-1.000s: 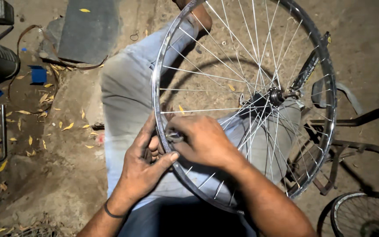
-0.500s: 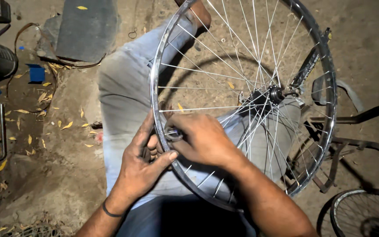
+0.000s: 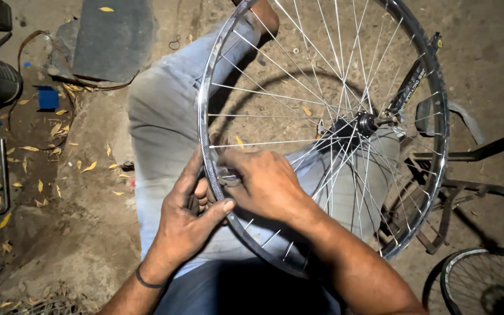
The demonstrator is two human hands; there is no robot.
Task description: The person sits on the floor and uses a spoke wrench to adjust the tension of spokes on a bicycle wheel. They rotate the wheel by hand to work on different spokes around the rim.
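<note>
1. A spoked bicycle wheel (image 3: 438,116) with a shiny metal rim fills the centre and right of the frame, resting across the person's lap on light grey trousers (image 3: 158,116).
2. The left hand (image 3: 191,219), low and left of centre, curls around the rim at its left edge, thumb pressed against the inner side and fingers wrapped behind it.
3. The right hand (image 3: 266,184), at centre, lies just inside the rim among the spokes, its fingers closed on a small metal tool (image 3: 227,177) set against the rim right beside the left hand's fingers.
4. The wheel's hub (image 3: 357,124) sits right of centre, with spokes fanning out from it to the rim.
5. A thin dark band (image 3: 147,280) circles the left wrist.
6. A dark flat mat (image 3: 112,38) lies on the dirt ground in the upper left.
7. Yellow leaves (image 3: 65,128) are scattered over the ground at the left.
8. Part of a second wheel (image 3: 485,283) shows in the lower right corner, beside a dark bicycle frame (image 3: 485,151).
</note>
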